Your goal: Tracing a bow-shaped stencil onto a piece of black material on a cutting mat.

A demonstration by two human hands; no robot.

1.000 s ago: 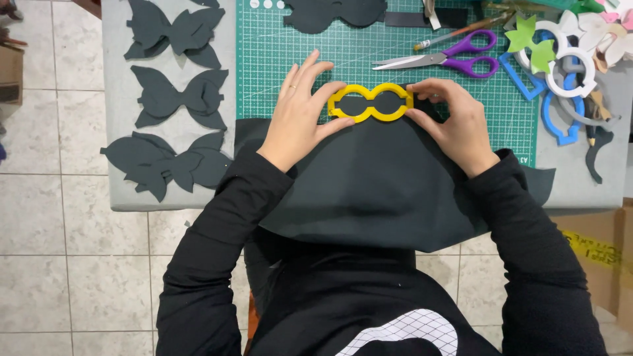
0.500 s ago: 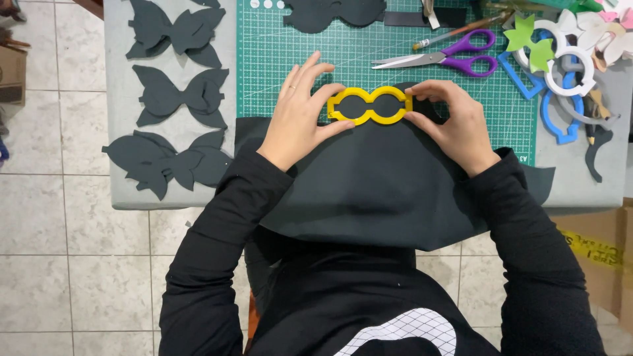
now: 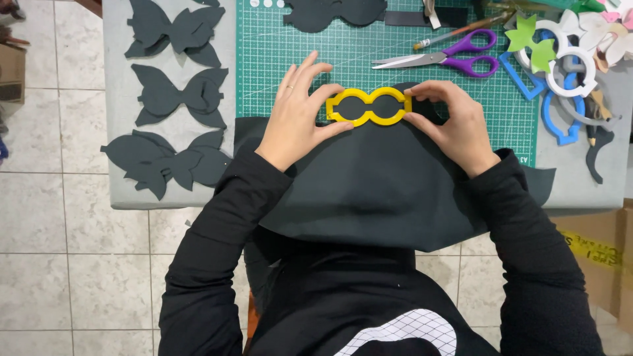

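Even, bright overhead light. Shadows are soft and faint under the hands (image 3: 297, 118). Sharp throughout, no glare or blur.

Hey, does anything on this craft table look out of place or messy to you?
Mostly tidy. The black sheet under the yellow template droops over the table's front edge instead of lying flat, and the templates at the far right sit in a jumbled, overlapping pile. Both hands, left and right, steady the template.

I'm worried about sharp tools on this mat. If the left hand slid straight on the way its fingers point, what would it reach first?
The left hand points up and slightly right across the green cutting mat. That line looks bare until the black cut-out at the mat's top edge; the scissors seem to lie right of it.
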